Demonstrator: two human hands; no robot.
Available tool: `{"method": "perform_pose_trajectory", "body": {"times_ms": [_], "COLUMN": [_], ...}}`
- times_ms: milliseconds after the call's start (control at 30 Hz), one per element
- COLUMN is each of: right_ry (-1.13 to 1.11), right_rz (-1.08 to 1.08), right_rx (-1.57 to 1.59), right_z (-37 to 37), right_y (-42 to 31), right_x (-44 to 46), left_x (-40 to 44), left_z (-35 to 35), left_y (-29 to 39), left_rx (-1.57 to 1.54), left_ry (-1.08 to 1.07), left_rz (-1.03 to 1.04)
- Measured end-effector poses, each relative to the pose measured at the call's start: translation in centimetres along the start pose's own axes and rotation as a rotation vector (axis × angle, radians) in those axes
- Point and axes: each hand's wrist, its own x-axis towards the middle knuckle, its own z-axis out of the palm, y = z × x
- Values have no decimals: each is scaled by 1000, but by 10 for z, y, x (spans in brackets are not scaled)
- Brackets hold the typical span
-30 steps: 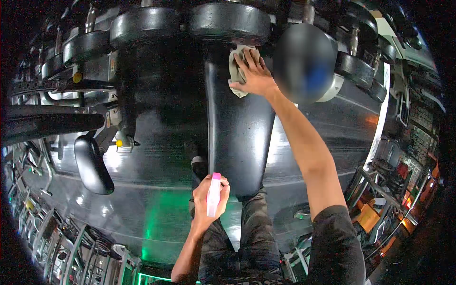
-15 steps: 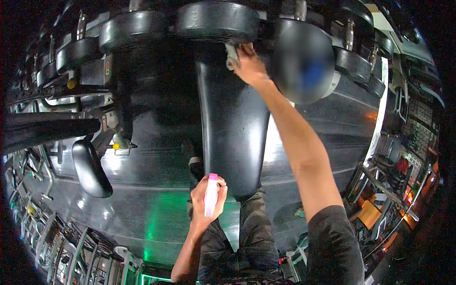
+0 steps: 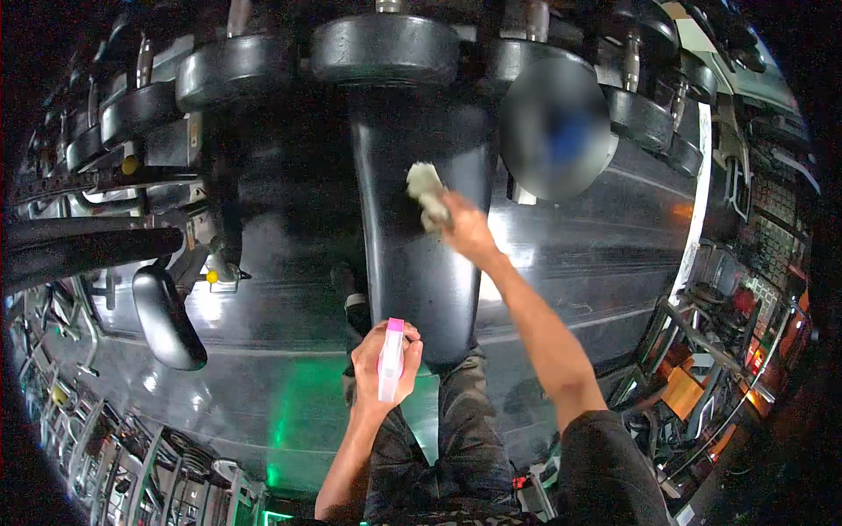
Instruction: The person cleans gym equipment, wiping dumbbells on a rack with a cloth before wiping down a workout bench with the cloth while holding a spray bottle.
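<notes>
A black padded weight bench stretches away in front of me, with glare along its right side. My right hand is closed around a crumpled pale cloth over the middle of the pad; the hand is slightly blurred. Low at the bench's near end, my left hand grips what looks like a spray bottle, seen from above with a pink nozzle pointing forward and a white head. Its lower part is hidden by the hand.
Large black dumbbells line a rack across the far end of the bench. A machine with a black pad stands to the left. Beside the bench on the right is a blurred round patch. More gym equipment fills both sides.
My right hand has drawn the cloth from the bench's far end back toward me to mid-pad. My left hand stays about where it was, still holding the spray bottle.
</notes>
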Motion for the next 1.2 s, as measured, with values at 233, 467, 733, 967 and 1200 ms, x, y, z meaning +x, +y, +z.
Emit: {"method": "perform_pose_trajectory", "body": {"times_ms": [233, 467, 733, 967, 1200], "right_ry": [355, 305, 262, -30, 560], "right_rz": [-103, -159, -11, 202, 93], "right_rx": [-339, -322, -194, 99, -140], "right_z": [-19, -18, 20, -18, -37], "right_y": [50, 54, 35, 18, 65], "right_x": [121, 135, 13, -49, 94], "left_x": [-10, -17, -16, -10, -19], "left_z": [8, 12, 18, 20, 20], "left_y": [-3, -3, 6, 13, 4], "left_rx": [55, 1, 19, -27, 55], "left_ry": [14, -11, -30, -28, -43], "left_rz": [32, 32, 73, 68, 115]}}
